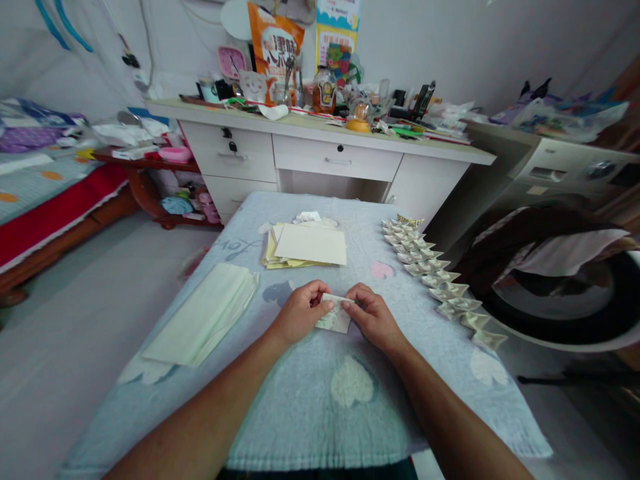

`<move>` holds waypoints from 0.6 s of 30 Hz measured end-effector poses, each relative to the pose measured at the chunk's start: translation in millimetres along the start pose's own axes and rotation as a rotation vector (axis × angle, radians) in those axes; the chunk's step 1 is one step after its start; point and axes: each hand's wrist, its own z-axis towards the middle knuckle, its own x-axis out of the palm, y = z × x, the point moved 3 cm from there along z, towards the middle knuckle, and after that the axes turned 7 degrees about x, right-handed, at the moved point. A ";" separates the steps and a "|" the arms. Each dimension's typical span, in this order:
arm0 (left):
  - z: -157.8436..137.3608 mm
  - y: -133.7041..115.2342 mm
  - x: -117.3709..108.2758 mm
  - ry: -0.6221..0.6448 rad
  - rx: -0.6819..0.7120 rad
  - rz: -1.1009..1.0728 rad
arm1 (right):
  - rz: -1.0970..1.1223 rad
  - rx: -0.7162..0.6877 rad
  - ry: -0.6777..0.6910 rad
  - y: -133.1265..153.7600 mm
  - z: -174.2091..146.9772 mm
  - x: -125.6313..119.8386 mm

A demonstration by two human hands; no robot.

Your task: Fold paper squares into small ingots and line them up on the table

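A small folded piece of paper [334, 321] with faint printing is held just above the middle of the cloth-covered table. My left hand [303, 311] pinches its left side, thumb on top. At its upper right, my right hand [373, 316] grips it in the same way. The fingers beneath the paper are mostly hidden. Beyond my hands lies a stack of cream and yellow paper sheets [311, 245]. To the left rests a pile of long pale green paper [203, 317]. Along the right edge runs a row of folded paper boats [433, 268], several of them nested together.
The table wears a light blue cloth [295, 420] with heart patterns. A white desk [335, 160] stands behind it, its top crowded with jars, a pink clock [231, 62] and an orange bag [275, 50]. At right is a washing machine [555, 173] with clothes in its open door.
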 end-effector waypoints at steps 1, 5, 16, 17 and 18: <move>-0.3 0.2 -0.1 0.006 -0.006 -0.003 | 0.017 0.011 0.007 0.4 0.1 0.2; -2.4 -0.2 -1.3 0.025 -0.010 0.064 | 0.027 0.021 -0.011 2.4 -0.5 0.8; -4.1 2.5 0.7 0.057 -0.091 -0.147 | 0.097 -0.015 0.020 7.9 -1.8 -3.6; -4.1 2.3 0.4 0.051 -0.104 -0.167 | 0.121 -0.001 0.021 7.9 -2.1 -4.0; -4.2 2.1 0.2 0.045 -0.115 -0.182 | 0.147 0.019 0.024 7.4 -2.4 -4.1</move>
